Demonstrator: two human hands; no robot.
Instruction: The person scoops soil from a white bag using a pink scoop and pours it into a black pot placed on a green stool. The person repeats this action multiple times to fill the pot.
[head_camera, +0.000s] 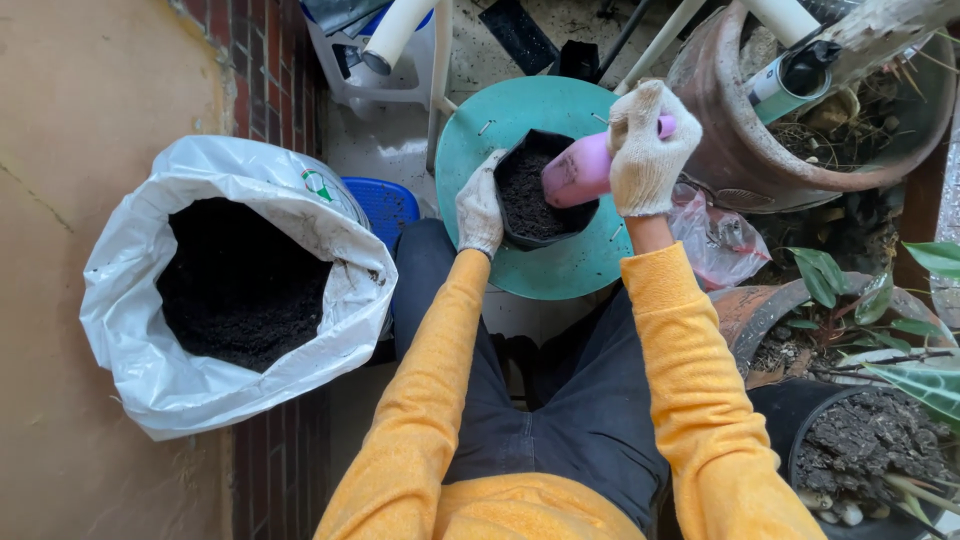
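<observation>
A small black pot (515, 235) full of dark soil stands on a round teal stool top (560, 270). My left hand (480, 205), in a white knit glove, grips the pot's left rim. A pink scoop (580, 170) is tipped mouth-down into the pot's soil, held by its handle in my gloved right hand (648, 150). Both arms wear yellow sleeves, and my dark trousers show below.
An open white sack (150, 300) of dark soil stands at the left by a brick wall (275, 60). A blue crate (385, 205) sits behind it. Large clay pots (740, 150) with leafy plants (840, 285), a black pot (800, 430) and a crumpled plastic bag (715, 245) crowd the right.
</observation>
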